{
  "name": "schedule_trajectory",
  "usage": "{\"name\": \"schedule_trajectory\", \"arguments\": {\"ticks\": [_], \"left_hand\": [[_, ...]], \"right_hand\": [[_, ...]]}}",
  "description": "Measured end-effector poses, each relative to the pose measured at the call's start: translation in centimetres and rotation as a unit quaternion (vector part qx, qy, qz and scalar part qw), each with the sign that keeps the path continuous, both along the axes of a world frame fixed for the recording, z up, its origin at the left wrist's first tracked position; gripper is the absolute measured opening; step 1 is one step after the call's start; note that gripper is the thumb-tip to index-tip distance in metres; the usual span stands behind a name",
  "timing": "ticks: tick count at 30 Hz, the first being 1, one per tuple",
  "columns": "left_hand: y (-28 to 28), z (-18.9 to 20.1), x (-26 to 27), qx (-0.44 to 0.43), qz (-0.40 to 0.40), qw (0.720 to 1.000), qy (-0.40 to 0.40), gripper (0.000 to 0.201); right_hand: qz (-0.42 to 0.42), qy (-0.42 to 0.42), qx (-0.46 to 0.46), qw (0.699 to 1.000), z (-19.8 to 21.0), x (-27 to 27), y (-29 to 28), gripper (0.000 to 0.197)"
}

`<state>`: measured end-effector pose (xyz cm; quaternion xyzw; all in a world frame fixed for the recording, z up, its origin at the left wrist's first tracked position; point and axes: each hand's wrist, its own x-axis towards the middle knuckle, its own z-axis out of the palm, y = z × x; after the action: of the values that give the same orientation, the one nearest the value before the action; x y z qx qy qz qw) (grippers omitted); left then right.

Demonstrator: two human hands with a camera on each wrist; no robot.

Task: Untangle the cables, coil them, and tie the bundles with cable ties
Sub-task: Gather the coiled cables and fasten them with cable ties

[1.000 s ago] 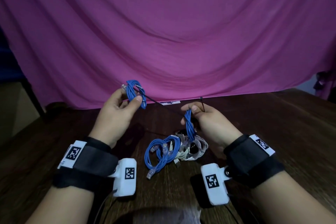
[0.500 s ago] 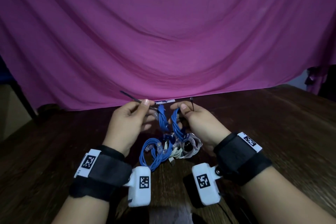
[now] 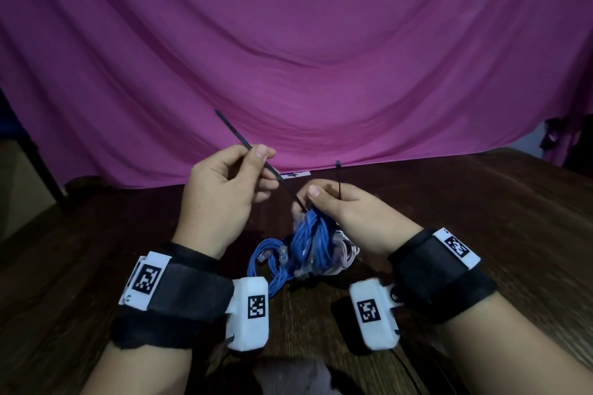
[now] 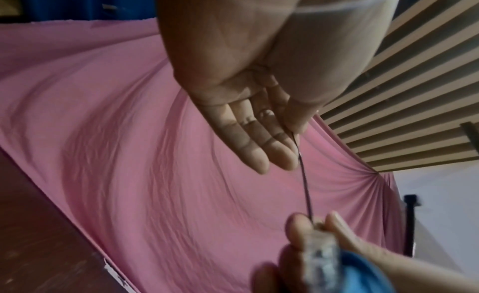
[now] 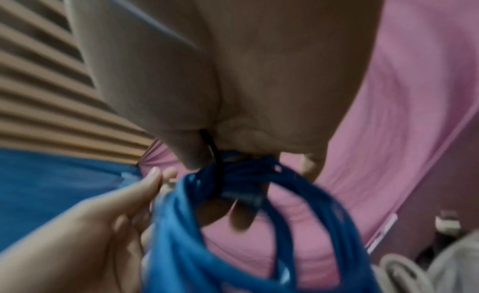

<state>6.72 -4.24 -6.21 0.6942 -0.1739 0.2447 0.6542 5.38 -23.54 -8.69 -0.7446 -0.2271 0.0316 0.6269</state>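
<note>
A: Head view, item one?
B: Blue coil [image 3: 309,240], held above the surface [image 3: 481,234] at centre. Right hand [image 3: 349,212] pinches its top along with the head end of the black cable tie [image 3: 338,179]. Left hand [image 3: 221,189] pinches the tie's tail [image 3: 244,141], which slants up to the far left. Second blue bundle [image 3: 266,266] and a pale cable [image 3: 345,255] lie below.

A: Left wrist view?
B: Tail [image 4: 304,180] runs taut from thumb and forefinger; the other fingers [image 4: 249,145] lie straight.

A: Right wrist view?
B: Blurred. Tie strap [image 5: 215,154] wraps the coil's neck [image 5: 233,180] under the thumb.

A: Handling note?
B: Likely best: keep the strands gathered, bend the tail round, feed it squarely into the head, then pull snug.
</note>
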Motion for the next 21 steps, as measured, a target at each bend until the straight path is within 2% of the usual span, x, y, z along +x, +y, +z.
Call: {"name": "schedule_trajectory", "arguments": {"ticks": [5, 7, 8, 9, 11, 12, 14, 16, 18, 21], "left_hand": [[0.8, -1.0, 0.1, 0.017, -0.041, 0.996, 0.072, 0.026], [1.6, -1.8, 0.2, 0.070, -0.056, 0.989, 0.115, 0.038], [2.1, -2.3, 0.3, 0.138, -0.048, 0.981, 0.127, 0.046], [2.7, -2.9, 0.3, 0.240, -0.032, 0.962, 0.127, 0.054], [3.6, -4.3, 0.1, 0.444, -0.024, 0.884, 0.144, 0.056], [3.7, -5.0, -0.2, 0.505, -0.040, 0.845, 0.170, 0.054], [3.4, -6.0, -0.7, 0.579, -0.072, 0.785, 0.210, 0.054], [3.0, -6.5, -1.1, 0.643, -0.058, 0.739, 0.191, 0.051], [3.0, -6.6, -1.2, 0.663, -0.036, 0.729, 0.166, 0.042], [3.7, -6.5, -0.6, 0.644, -0.023, 0.749, 0.157, 0.030]], "right_hand": [[-0.040, -0.024, -0.045, 0.998, -0.6, 1.0, -0.2, 0.030], [-0.067, -0.019, -0.043, 0.997, -0.8, 1.4, -0.5, 0.027], [-0.082, -0.016, -0.039, 0.996, -0.9, 1.6, -0.7, 0.027], [-0.093, -0.007, -0.025, 0.995, -0.9, 1.7, -0.8, 0.026], [-0.106, 0.012, -0.002, 0.994, -0.7, 1.9, -0.9, 0.036], [-0.110, 0.013, -0.002, 0.994, -0.7, 2.0, -0.9, 0.043], [-0.112, 0.008, -0.009, 0.994, -0.7, 2.1, -0.9, 0.054], [-0.111, 0.005, -0.017, 0.994, -0.8, 2.1, -0.9, 0.058], [-0.115, 0.002, -0.027, 0.993, -0.7, 2.0, -1.0, 0.053], [-0.123, -0.005, -0.039, 0.992, -0.6, 1.9, -1.0, 0.050]]}}
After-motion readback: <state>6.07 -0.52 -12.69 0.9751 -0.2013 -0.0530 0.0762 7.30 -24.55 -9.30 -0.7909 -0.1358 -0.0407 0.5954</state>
